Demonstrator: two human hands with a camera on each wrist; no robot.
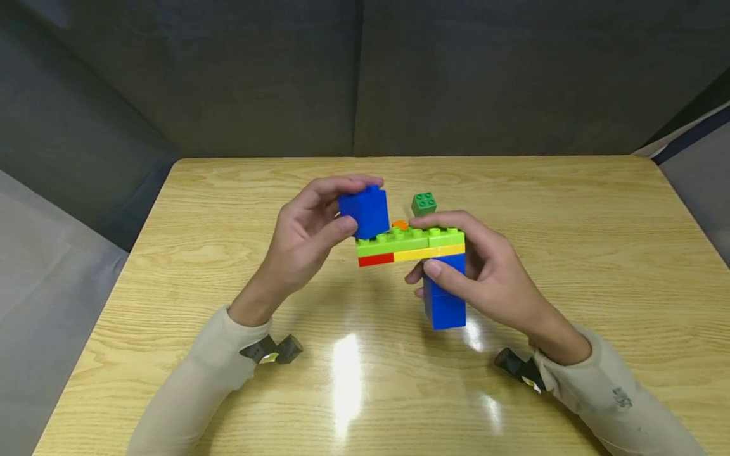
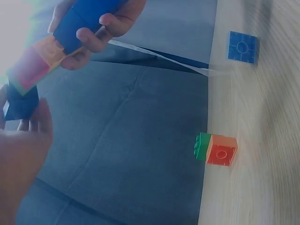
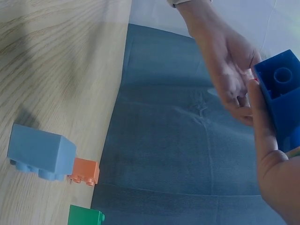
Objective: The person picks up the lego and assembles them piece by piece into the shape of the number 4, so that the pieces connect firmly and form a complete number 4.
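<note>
Orange brick (image 1: 400, 225) mostly hidden at 12 o'clock of brick assembly (image 1: 413, 249), left hand (image 1: 301, 237) pinching blue block (image 1: 367, 214), seating unclear, right hand (image 1: 495, 275) clasping brick assembly

The right grip (image 2: 116, 23) holds stacked blue plastic blocks (image 2: 77, 22); the left grip (image 2: 21, 150) pinches a dark-blue plastic block (image 2: 22, 104). On the wooden desk (image 2: 274, 164), a square blue brick (image 2: 243, 47) lies right of an orange brick (image 2: 222, 150) and a green studded brick (image 2: 202, 146).
</note>
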